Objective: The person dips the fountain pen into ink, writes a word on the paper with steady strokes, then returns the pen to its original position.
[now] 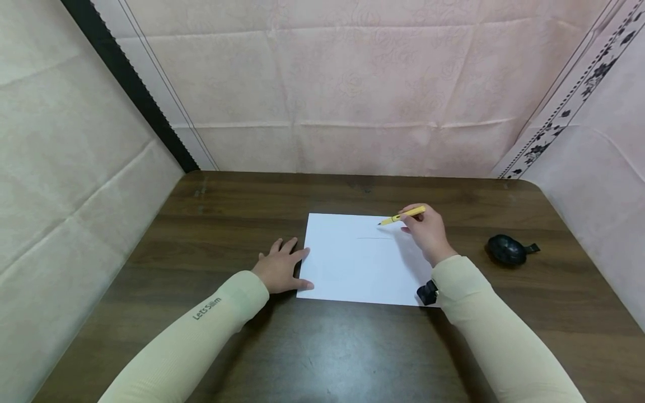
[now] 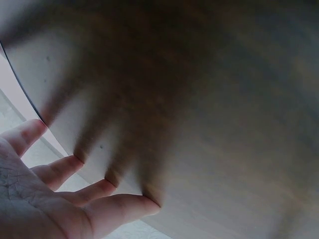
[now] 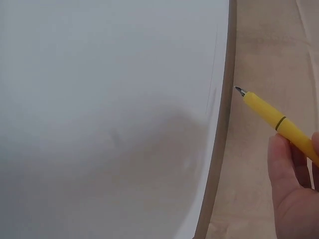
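Note:
A white sheet of paper [image 1: 347, 268] lies on the brown wooden table [image 1: 322, 347], with a thin straight line [image 1: 374, 238] across its upper part. My right hand [image 1: 428, 232] pinches a yellow pen [image 1: 403, 215] over the sheet's top right. In the right wrist view, the pen [image 3: 276, 119] shows a dark pointed tip and a dark ring round its barrel. My left hand [image 1: 279, 267] rests at the paper's left edge with fingers spread, the thumb over the margin. In the left wrist view, the fingertips of the left hand [image 2: 55, 199] meet the tabletop.
A glossy black rounded object [image 1: 506, 250] with a short tab sits on the table to the right of the paper. A small black device [image 1: 427, 293] is on the underside of my right wrist. Pale cloth [image 1: 353, 89] hangs behind and at both sides of the table.

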Motion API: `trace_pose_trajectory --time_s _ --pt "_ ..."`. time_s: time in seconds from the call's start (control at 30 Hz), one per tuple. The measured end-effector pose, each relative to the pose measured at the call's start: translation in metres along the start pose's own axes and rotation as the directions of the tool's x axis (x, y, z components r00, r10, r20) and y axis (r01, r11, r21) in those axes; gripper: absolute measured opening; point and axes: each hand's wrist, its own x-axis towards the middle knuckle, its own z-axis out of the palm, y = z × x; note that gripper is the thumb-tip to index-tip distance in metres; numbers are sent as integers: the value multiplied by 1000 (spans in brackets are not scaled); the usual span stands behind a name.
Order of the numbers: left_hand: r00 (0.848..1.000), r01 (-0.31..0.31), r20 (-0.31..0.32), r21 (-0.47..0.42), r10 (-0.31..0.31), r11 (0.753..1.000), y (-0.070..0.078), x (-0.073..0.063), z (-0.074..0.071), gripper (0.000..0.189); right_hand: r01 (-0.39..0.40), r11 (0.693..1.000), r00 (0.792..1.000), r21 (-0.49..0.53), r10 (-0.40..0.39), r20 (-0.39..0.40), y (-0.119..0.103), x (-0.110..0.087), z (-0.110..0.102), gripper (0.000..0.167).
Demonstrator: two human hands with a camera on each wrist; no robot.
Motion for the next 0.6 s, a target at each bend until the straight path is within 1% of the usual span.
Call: trace_pose_trajectory --time_s 0.17,0.6 --pt "1000 10 3 -4 -10 1000 1 -1 0 84 -17 1000 1000 9 17 1 0 3 3 26" --pt "1000 6 -11 1 -6 1000 -1 2 3 85 -3 1000 1000 -2 3 16 2 9 6 27"
